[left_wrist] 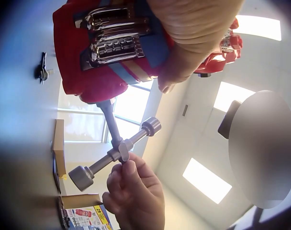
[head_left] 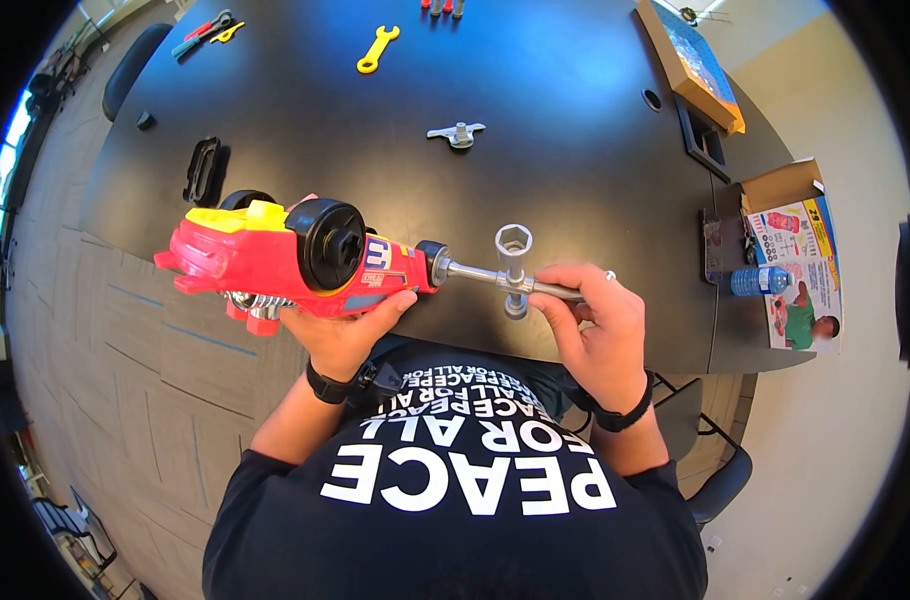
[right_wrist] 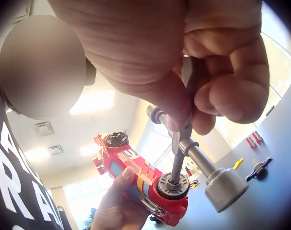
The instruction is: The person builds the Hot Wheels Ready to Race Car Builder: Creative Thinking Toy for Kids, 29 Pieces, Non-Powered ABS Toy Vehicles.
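Observation:
A red and yellow toy car with black wheels is held up on its side above the table's near edge. My left hand grips its body, thumb along the near side and the other fingers mostly hidden beneath. From the right, my right hand pinches one arm of a grey cross-shaped lug wrench between thumb and fingers. The opposite arm's tip meets the hub of a black wheel at the car's end. Two wide sockets stick out crosswise, one a hexagonal socket facing up.
On the dark table lie a yellow wrench, a grey winged piece and a black frame piece. Several small tools are at the far left. A printed box, a water bottle and an open carton stand right.

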Demonstrator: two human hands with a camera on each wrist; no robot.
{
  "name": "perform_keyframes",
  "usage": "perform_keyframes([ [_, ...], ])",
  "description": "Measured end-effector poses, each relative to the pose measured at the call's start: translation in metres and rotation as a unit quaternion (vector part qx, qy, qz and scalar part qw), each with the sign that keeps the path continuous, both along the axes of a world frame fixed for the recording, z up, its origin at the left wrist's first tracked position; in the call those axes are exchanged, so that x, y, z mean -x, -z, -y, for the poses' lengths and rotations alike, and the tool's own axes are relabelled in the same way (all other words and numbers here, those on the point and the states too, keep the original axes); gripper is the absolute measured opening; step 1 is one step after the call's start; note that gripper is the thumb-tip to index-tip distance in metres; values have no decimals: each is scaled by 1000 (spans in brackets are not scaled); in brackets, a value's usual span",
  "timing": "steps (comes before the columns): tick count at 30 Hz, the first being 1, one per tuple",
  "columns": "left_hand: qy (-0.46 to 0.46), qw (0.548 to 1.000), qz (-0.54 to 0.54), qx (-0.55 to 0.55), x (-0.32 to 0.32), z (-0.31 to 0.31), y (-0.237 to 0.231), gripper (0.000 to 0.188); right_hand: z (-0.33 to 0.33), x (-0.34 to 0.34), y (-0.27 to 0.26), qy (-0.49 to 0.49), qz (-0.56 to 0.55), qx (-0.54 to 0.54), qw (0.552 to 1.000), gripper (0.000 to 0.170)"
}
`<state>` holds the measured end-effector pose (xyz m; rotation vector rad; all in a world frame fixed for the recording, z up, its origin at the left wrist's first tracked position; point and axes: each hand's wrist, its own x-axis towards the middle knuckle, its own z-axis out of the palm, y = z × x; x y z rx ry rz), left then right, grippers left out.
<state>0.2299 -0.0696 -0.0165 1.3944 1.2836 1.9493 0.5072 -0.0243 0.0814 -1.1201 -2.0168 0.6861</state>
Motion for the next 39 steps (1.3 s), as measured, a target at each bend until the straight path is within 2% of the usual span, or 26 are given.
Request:
perform_keyframes([
  [1, 1, 1000, -1, -1, 4, -1, 2, 117, 0, 0, 0, -7, 9, -9, 1000, 22],
  [3, -20, 993, -111, -19, 13, -4, 5, 117, 0, -2, 0, -13, 16, -17, 1000, 21],
  [4, -19, 993, -112, -19, 11, -3, 2, 117, 0, -4, -1, -25, 22, -17, 999, 19],
  [6, 3, 1000, -13, -2, 5, -2, -6, 115, 0, -12, 2, -37, 25, -18, 999, 16],
  [9, 13, 999, 39, -15, 14, -6, -2, 110, -7, -39, 18, 108, -124, 116, 980, 14],
  [10, 13, 999, 38, -16, 17, -8, -4, 110, -18, -57, 30, 133, -133, 144, 972, 16],
  [11, 25, 996, 83, -9, 21, -11, -7, 108, -34, -78, 46, 159, -143, 171, 962, 18],
  [12, 39, 991, 127, -3, 25, -15, -9, 105, -46, -95, 62, 161, -145, 170, 961, 18],
  [14, 50, 994, 94, 6, 32, -22, -1, 105, -67, -124, 91, 223, -151, 183, 945, 23],
  [16, 179, 949, 260, 28, 31, -24, -2, 103, -79, -145, 113, 261, -167, 160, 937, 22],
  [17, 200, 940, 277, 10, 30, -26, 8, 93, -83, -152, 120, 294, -179, 138, 929, 20],
  [18, 202, 940, 276, 10, 28, -25, 12, 93, -84, -154, 120, 295, -181, 137, 928, 20],
  [20, 219, 873, 434, 30, 24, -20, 19, 85, -86, -156, 119, 322, -138, 106, 931, 17],
  [22, 186, 881, 433, 35, 22, -22, 32, 81, -90, -160, 118, 324, -109, 108, 934, 17],
  [24, 228, 883, 407, 60, 22, -22, 38, 82, -96, -161, 121, 317, -22, 76, 945, 16],
  [25, 276, 850, 443, 65, 24, -22, 39, 83, -98, -161, 119, 316, -21, 76, 945, 16],
  [27, 266, 840, 465, 87, 26, -21, 48, 83, -104, -155, 114, 316, 78, 76, 942, 13],
  [28, 257, 828, 486, 110, 28, -20, 51, 83, -108, -155, 117, 314, 78, 75, 943, 13],
  [30, 266, 837, 463, 116, 31, -21, 53, 87, -119, -157, 124, 281, 204, -52, 937, 12],
  [32, 375, 788, 479, 93, 34, -20, 56, 91, -131, -132, 113, 266, 169, -96, 944, 14],
  [33, 380, 791, 467, 103, 37, -19, 59, 94, -133, -109, 103, 252, 135, -138, 948, 16],
  [34, 384, 790, 466, 103, 36, -19, 59, 94, -128, -71, 82, 256, 83, -61, 961, 19],
  [35, 387, 766, 506, 87, 35, -20, 58, 94, -133, -47, 86, 224, 42, -30, 973, 27],
  [36, 390, 739, 544, 72, 34, -20, 56, 94, -138, -23, 93, 187, 57, -33, 980, 39],
  [37, 405, 735, 540, 72, 37, -21, 61, 95, -142, 3, 95, 158, 75, -14, 984, 50],
  [39, 405, 737, 536, 74, 36, -23, 59, 95, -152, 48, 101, 121, 101, 30, 987, 59],
])
